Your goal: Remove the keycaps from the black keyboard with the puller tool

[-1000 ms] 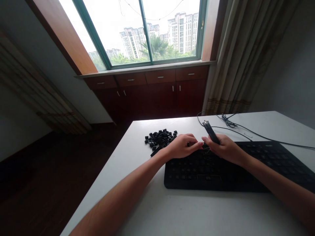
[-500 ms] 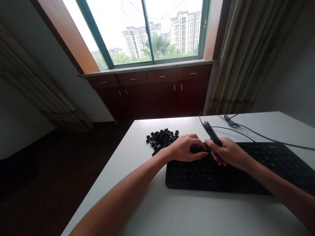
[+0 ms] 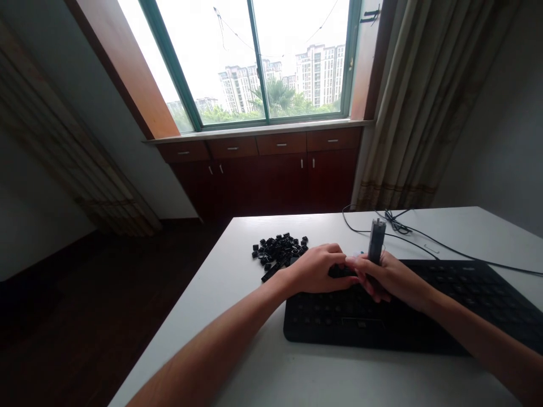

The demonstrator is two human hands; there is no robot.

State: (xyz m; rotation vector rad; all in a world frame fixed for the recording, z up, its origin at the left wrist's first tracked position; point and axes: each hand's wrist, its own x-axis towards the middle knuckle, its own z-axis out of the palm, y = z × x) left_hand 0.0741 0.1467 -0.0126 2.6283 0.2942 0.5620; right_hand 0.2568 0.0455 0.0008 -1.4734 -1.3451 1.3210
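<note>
As the two hands meet over the top edge of the keyboard, all the action is right at the centre of the tabletop! The right hand (image 3: 392, 277) is closed firmly around a translucent grey tool (image 3: 376, 240), which stands upright out of the fist, its upper end rising above the keyboard's far edge. Next to it, the left hand (image 3: 316, 270) is curled downward and partly closed, its fingers (image 3: 335, 261) arched over a small dark piece (image 3: 340, 272) almost touching the right hand's fingertips. Does it have a real grip on that piece? Too shadowy to call! Beneath both hands lies a black keyboard (image 3: 365, 333), flat on the white tabletop (image 3: 339, 376). Just beside the left wrist sits a loose heap of black keycaps (image 3: 278, 251), with one longer, bar-shaped cap at its near edge. Behind the keyboard, a black cable (image 3: 449, 244) runs across the tabletop and bunches into a small tangle near the far edge. Further back, dark wooden drawers (image 3: 282, 144) sit beneath a window (image 3: 254, 62), with a long curtain (image 3: 416, 102) hanging to the right.
</note>
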